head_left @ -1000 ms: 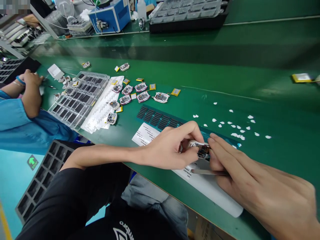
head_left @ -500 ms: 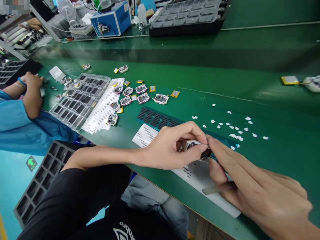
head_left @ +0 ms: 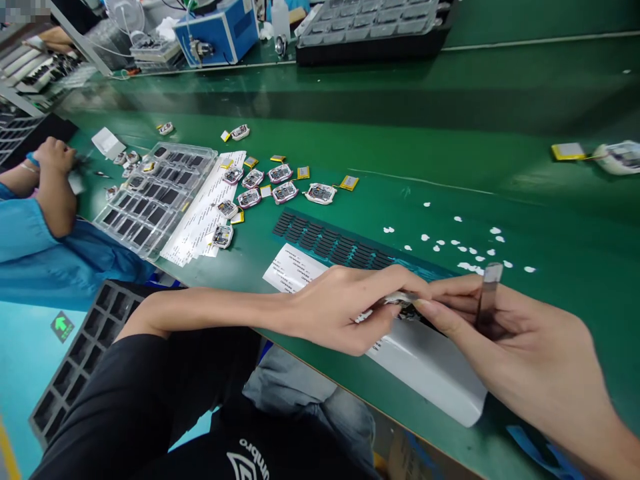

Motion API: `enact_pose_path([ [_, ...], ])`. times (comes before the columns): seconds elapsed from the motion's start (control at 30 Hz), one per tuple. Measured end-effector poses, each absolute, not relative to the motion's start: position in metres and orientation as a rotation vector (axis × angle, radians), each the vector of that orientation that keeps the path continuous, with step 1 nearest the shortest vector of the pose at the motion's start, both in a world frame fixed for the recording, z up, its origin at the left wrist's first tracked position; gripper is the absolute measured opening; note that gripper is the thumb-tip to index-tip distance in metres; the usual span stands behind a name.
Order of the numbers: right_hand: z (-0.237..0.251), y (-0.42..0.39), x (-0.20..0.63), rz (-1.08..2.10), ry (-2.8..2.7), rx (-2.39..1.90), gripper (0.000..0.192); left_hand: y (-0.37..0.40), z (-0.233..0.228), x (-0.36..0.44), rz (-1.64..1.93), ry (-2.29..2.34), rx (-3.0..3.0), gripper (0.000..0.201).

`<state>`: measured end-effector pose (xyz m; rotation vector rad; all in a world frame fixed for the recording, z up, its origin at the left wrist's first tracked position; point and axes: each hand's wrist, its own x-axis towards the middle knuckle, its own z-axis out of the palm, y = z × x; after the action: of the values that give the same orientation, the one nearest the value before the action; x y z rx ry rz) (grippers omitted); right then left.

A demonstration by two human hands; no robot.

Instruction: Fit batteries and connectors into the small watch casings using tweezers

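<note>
My left hand and my right hand meet over a small white watch-like device with an exposed circuit board, pinched between both sets of fingertips just above a white label sheet. Metal tweezers rest in my right hand, their end pointing up. A blue strip of small black pads lies right behind my hands. Most of the device is hidden by my fingers.
Several similar devices with yellow batteries lie further back. A clear tray of black parts and label strips sit to the left, near a co-worker's arm in a blue sleeve. White backing bits dot the green table. Another device lies far right.
The tweezers in my right hand swung from lying flat under the fingers to pointing upward. Both hands lowered the device slightly and turned it flatter.
</note>
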<state>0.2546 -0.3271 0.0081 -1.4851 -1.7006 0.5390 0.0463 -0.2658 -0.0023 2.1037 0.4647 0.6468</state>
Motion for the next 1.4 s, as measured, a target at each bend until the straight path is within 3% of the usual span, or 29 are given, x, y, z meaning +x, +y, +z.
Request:
enact_pose_path([
  [0.23,0.011,-0.331,0.252,0.636,-1.544,-1.548,0.021,-0.263,-0.001,0.052,0.655,0.449,1.844,0.032],
  [0.4,0.013,-0.324,0.262,0.723,-1.443,-1.511,0.048,-0.256,-0.007,0.058,0.628,0.523,1.453,0.026],
  [0.57,0.015,-0.318,0.277,0.678,-1.432,-1.51,0.058,-0.252,-0.016,0.06,0.655,0.611,1.31,0.017],
  [0.8,0.005,-0.302,0.28,1.097,-1.833,-1.458,0.07,-0.255,-0.017,0.06,0.637,0.662,1.264,0.007],
  [1.4,-0.001,-0.297,0.29,1.286,-1.902,-1.464,0.057,-0.257,-0.018,0.061,0.715,0.643,1.272,0.01],
])
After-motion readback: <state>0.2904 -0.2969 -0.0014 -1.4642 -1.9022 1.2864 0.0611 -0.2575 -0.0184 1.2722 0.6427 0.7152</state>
